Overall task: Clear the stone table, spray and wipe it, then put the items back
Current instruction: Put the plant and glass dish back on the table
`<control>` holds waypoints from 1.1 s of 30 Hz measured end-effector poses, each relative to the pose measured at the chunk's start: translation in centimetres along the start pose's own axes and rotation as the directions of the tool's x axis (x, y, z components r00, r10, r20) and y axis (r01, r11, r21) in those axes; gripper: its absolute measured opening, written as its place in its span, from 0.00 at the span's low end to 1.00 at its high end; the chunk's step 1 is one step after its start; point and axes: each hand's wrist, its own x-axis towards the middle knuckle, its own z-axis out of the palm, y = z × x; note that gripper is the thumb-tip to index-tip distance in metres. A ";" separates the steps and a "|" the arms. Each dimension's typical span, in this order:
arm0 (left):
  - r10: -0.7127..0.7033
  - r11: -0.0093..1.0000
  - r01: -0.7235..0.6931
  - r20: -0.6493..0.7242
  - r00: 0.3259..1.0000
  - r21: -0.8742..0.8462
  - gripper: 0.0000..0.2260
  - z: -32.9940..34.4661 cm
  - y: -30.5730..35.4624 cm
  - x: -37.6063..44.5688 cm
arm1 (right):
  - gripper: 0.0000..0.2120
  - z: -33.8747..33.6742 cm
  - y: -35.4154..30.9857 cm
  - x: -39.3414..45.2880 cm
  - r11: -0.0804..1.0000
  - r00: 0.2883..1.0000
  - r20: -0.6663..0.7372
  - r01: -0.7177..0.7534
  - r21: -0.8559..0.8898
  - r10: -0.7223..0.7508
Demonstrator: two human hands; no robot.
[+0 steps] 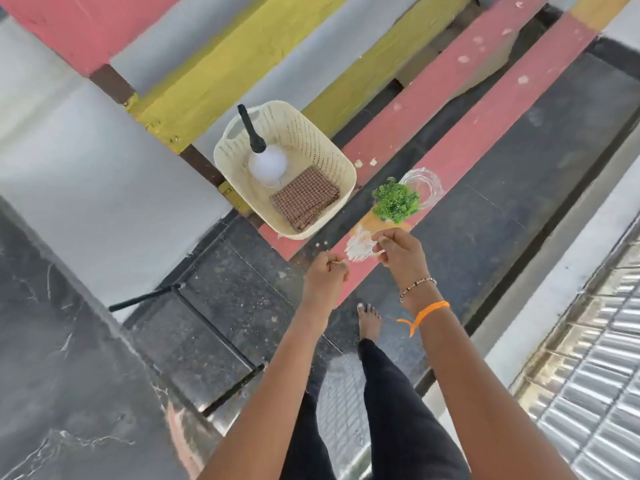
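We look down over our own two arms at a painted stair, its steps banded pink, yellow and grey. Our left hand is curled into a fist with a thin pale strand showing at its top, pinched against the thumb; what the strand is we cannot tell. Our right hand, with a beaded bracelet and an orange thread at the wrist, pinches the edge of a small white lacy mat that hangs between the two hands, above the near edge of the pink step. Just beyond it on that step stands a small green leafy plant in an orange pot, and touching it on the far side lies a clear glass dish. On the next step up, at its left end, sits a cream perforated plastic basket, tilted toward us. Inside it stands a white spray bottle with a black nozzle (leaning toward the basket's far rim) and, just beside it toward the near rim, lies a folded brown checked cloth. The dark marbled stone table fills the lower left, well apart from the hands.
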 end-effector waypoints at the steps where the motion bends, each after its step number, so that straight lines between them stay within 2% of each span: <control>1: -0.014 1.000 0.014 0.003 1.000 0.001 0.09 1.0 0.2 0.7 | 0.15 -0.7 0.3 1.1 1.000 1.000 0.008 -0.015 -0.017 0.015; 4: -0.056 0.998 0.055 0.017 0.998 0.037 0.10 3.5 0.8 2.9 | 0.15 -2.6 1.4 4.3 0.997 0.998 0.019 -0.066 -0.042 0.067; 10: -0.196 0.979 0.194 0.037 0.980 0.062 0.04 7.2 1.1 7.8 | 0.13 -5.8 2.9 10.9 0.993 0.990 -0.086 -0.114 -0.032 0.111; 11: -0.215 0.975 0.213 0.024 0.976 0.054 0.06 7.9 1.2 8.5 | 0.14 -6.3 3.2 12.2 0.992 0.988 -0.103 -0.122 -0.034 0.117; 14: -0.262 0.965 0.262 0.007 0.965 0.016 0.18 10.3 1.4 11.0 | 0.15 -7.5 4.1 16.3 0.988 0.977 -0.159 -0.147 -0.037 0.139; 18: -0.354 0.915 0.369 0.118 0.928 -0.160 0.27 12.3 1.6 12.9 | 0.15 -8.1 5.2 20.1 0.975 0.955 -0.230 -0.208 -0.073 0.187; 21: -0.388 0.856 0.413 0.142 0.911 -0.310 0.31 13.0 1.4 14.2 | 0.12 -8.2 5.9 22.4 0.966 0.951 -0.253 -0.219 -0.138 0.179; 24: -0.413 0.803 0.425 0.124 0.902 -0.418 0.29 13.7 1.9 15.4 | 0.02 -8.0 6.0 24.2 0.954 0.941 -0.273 -0.250 -0.165 0.200; 25: -0.410 0.801 0.417 0.112 0.905 -0.429 0.26 13.9 2.1 15.7 | 0.03 -7.9 6.0 24.6 0.952 0.933 -0.294 -0.261 -0.158 0.207; 28: -0.366 0.851 0.349 0.034 0.930 -0.394 0.10 14.5 2.7 16.5 | 0.09 -7.9 6.1 25.2 0.942 0.908 -0.358 -0.291 -0.167 0.217; 33: -0.371 0.898 0.332 -0.092 0.924 -0.288 0.09 14.0 2.8 17.8 | 0.11 -7.8 6.6 25.3 0.934 0.893 -0.377 -0.323 -0.153 0.247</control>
